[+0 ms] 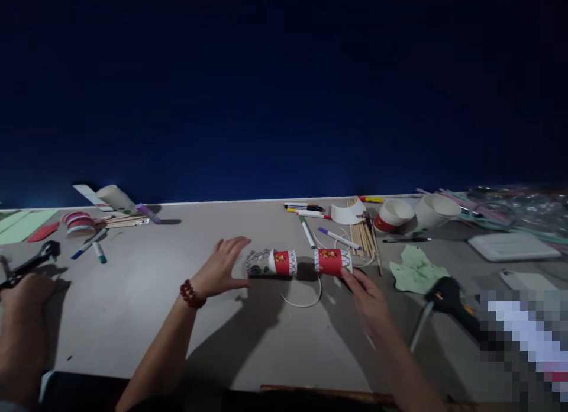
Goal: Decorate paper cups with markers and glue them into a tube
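Two decorated paper cups lie on their sides in the middle of the grey table (146, 293). The left cup (273, 263) has a red band and grey scribbles; the right cup (332, 261) is mostly red. My left hand (220, 269), with a red bead bracelet at the wrist, hovers open just left of the left cup, fingers stretched. My right hand (368, 299) reaches to the right cup, its fingertips touching the cup's right end; the fingers look loosely extended. A thin white curved strip (306, 299) lies in front of the cups.
Markers (306, 211), wooden sticks (364, 234), a cut white paper piece (348, 213) and two cut cups (394, 213) sit behind. Green paper (416, 270) and a black tool (450, 299) lie right. Ribbon rolls (80, 222) and pliers (31, 261) lie left; another person's hand (22, 305) rests at left.
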Demonstrator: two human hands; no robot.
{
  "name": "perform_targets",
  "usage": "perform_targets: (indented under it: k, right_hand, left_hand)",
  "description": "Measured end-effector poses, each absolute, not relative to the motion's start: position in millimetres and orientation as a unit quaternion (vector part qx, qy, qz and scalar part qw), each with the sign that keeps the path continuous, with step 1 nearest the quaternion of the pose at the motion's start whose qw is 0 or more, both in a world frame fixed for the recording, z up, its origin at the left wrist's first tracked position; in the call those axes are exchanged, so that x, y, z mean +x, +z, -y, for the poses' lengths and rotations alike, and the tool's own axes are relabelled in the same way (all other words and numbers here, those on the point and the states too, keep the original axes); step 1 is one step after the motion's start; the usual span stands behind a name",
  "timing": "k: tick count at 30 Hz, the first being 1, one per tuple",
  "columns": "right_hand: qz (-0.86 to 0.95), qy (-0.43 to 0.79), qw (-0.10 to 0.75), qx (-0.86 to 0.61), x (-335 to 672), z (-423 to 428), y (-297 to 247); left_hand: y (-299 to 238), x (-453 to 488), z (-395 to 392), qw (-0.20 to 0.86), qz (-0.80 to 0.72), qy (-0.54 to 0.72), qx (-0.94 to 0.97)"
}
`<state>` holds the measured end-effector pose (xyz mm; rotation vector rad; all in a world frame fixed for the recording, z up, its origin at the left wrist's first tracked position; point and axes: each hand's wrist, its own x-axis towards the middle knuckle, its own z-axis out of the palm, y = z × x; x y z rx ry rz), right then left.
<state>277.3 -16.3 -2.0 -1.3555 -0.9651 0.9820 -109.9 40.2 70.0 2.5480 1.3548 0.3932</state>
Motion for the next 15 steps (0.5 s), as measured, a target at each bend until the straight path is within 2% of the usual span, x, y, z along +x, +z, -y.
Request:
perform_targets:
  k: [11, 15]
  right_hand:
    - [0.340, 0.445, 0.625, -0.544, 267, 19, -3]
    - [0.317, 0.444, 0.644, -0.536, 259, 17, -4]
  left_hand:
    - [42, -29, -39, 0.072, -0.426, 0.142, 0.890]
    - [44, -29, -50, 0.112, -0.424, 0.149, 0.886]
